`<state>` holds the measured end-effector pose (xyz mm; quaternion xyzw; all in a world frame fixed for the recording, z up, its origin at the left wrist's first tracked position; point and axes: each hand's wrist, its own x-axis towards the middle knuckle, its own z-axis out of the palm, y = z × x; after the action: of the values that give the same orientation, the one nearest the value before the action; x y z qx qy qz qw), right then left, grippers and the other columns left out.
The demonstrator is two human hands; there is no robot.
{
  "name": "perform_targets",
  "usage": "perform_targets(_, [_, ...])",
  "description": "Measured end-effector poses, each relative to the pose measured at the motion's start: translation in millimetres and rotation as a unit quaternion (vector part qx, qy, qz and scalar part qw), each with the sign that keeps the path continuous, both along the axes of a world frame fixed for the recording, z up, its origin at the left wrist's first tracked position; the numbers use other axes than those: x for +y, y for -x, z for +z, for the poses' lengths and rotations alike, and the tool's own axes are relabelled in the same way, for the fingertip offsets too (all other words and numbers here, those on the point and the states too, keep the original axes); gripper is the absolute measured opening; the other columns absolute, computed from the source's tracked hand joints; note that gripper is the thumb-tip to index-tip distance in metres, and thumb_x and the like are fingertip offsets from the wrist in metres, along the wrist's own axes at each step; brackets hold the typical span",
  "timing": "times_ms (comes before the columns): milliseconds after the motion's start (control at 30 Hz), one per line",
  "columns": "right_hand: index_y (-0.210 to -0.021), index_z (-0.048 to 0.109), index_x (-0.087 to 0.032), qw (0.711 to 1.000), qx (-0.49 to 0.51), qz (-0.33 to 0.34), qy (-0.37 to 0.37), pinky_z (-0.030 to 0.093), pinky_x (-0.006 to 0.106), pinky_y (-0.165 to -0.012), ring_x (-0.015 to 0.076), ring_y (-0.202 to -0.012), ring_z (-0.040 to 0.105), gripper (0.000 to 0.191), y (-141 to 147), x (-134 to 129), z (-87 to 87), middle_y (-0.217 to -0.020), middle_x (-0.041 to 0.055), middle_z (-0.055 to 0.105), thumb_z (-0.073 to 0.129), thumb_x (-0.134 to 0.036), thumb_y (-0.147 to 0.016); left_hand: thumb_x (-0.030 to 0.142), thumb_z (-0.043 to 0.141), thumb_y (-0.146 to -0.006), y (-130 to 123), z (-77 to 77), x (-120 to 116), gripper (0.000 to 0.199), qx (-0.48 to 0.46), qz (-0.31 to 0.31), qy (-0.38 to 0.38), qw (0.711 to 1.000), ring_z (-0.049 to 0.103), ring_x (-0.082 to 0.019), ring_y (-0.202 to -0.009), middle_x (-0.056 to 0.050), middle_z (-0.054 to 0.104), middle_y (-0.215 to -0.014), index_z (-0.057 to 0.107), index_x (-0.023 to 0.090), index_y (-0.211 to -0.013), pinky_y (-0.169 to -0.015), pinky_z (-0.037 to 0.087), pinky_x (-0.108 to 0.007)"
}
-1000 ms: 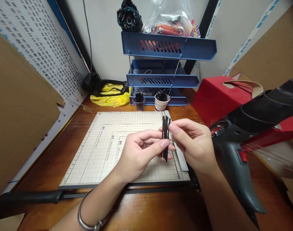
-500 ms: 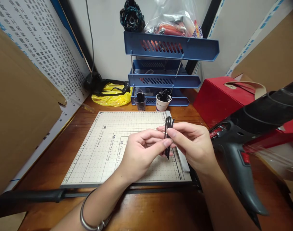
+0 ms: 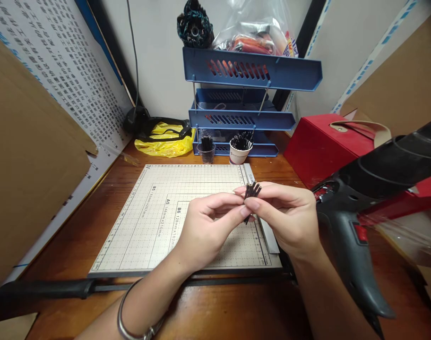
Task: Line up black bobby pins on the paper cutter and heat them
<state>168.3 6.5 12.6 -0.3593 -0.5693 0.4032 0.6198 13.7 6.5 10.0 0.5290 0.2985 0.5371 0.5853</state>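
A small bundle of thin black tube-like pieces (image 3: 253,190) is pinched between both hands over the right side of a paper cutter's gridded board (image 3: 130,222). Its upper ends fan out slightly and look pale at the tips. My left hand (image 3: 210,226) grips it from the left with thumb and fingers. From the other side, my right hand (image 3: 289,215) holds it with the thumb in front and fingers behind. The fingers hide the bundle's middle, and its lower ends poke out beneath them.
The cutter's black handle (image 3: 56,288) lies along the front edge. Behind the board stand a clear cup (image 3: 206,153) and a paper cup (image 3: 239,155) of black pieces, before a blue tray rack (image 3: 253,68). At right are a heat gun (image 3: 353,236) and a red box (image 3: 318,146).
The bundle has tipped so its top ends face me and less of its length shows. My right hand has shifted slightly to the right.
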Motion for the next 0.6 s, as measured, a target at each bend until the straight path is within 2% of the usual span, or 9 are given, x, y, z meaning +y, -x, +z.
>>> perform_targets(133, [-0.077,0.084,-0.030,1.000,-0.005,-0.008,-0.001,0.058,0.030,-0.053,0.0186,-0.064,0.071,0.008,1.1,0.1,0.9,-0.086,0.0042,0.082,0.090,-0.025,-0.074,0.034,0.088,-0.081,0.0,0.0,-0.1,0.016,0.007,0.003,-0.008,1.000,0.075,-0.015,-0.072,-0.002,0.078,-0.074,0.083,0.020,-0.082,-0.074,0.064,-0.024])
perform_targets(267, [-0.076,0.083,-0.027,1.000,0.006,-0.011,0.026,0.055,0.029,-0.048,0.0171,-0.058,0.068,0.013,2.2,-0.8,1.4,-0.083,0.0049,0.081,0.093,-0.030,-0.070,0.034,0.089,-0.080,-0.3,-1.0,0.2,0.016,0.000,0.002,-0.009,1.000,0.075,-0.016,-0.072,-0.003,0.079,-0.076,0.084,0.019,-0.082,-0.073,0.064,-0.025])
perform_targets(400, [-0.076,0.080,-0.024,0.998,0.002,0.002,0.058,0.053,0.028,-0.047,0.0160,-0.054,0.065,0.014,3.7,-3.3,3.7,-0.078,0.0050,0.079,0.087,-0.036,-0.079,0.028,0.094,-0.073,-0.9,-1.3,-0.1,0.015,-0.013,0.013,0.014,1.000,0.075,-0.015,-0.068,-0.003,0.080,-0.075,0.083,0.019,-0.078,-0.070,0.064,-0.023])
perform_targets(600, [-0.076,0.079,-0.023,0.992,0.044,0.040,0.111,0.057,0.031,-0.051,0.0178,-0.060,0.069,0.020,5.8,-4.6,5.7,-0.091,0.0074,0.082,0.084,-0.042,-0.082,0.019,0.096,-0.068,-1.5,-1.2,0.0,0.016,-0.024,0.017,0.041,0.999,0.074,-0.012,-0.064,-0.001,0.081,-0.078,0.082,0.019,-0.075,-0.067,0.063,-0.019])
